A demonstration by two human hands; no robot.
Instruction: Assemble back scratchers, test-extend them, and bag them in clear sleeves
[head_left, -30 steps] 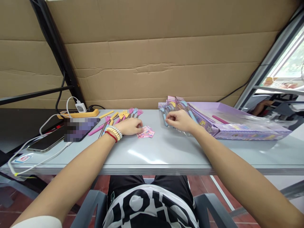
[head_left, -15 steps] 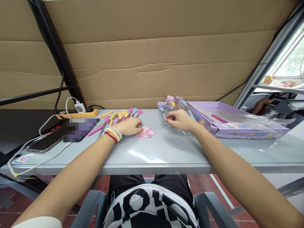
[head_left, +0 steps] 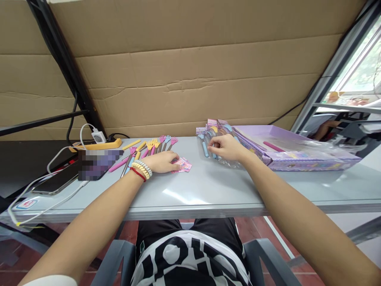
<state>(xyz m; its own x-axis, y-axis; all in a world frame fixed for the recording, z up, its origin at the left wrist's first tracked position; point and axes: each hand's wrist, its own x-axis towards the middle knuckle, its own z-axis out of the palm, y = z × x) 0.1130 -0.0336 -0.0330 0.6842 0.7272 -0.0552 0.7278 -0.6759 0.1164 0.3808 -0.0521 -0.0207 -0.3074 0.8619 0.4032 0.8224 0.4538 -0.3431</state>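
Observation:
My left hand (head_left: pixel 163 162), with beaded bands and a red string at the wrist, is closed over small pink printed cards (head_left: pixel 186 165); its thumb and fingertips press on the near cards. Just behind it lie loose back scratchers (head_left: pixel 149 146) with pink, yellow and blue hand-shaped heads and metal rods. My right hand (head_left: pixel 225 147) is curled with thumb and fingertips together, at the clear-bagged back scratchers (head_left: pixel 203 145). What sits in that pinch, if anything, is too small to make out. The right hand covers part of the bags.
On the right stands an open purple box (head_left: pixel 306 162) holding clear plastic and a pink stick (head_left: pixel 273 147). At left lie phones (head_left: pixel 58 179), white cables and a yellow power strip (head_left: pixel 95 145). A cardboard wall (head_left: pixel 190 67) closes the back; the table edge (head_left: pixel 196 212) runs in front.
My left hand has shifted slightly over the pink cards and covers more of them. The right hand stays pinched by the bags, moved only a little. The view has tilted slightly.

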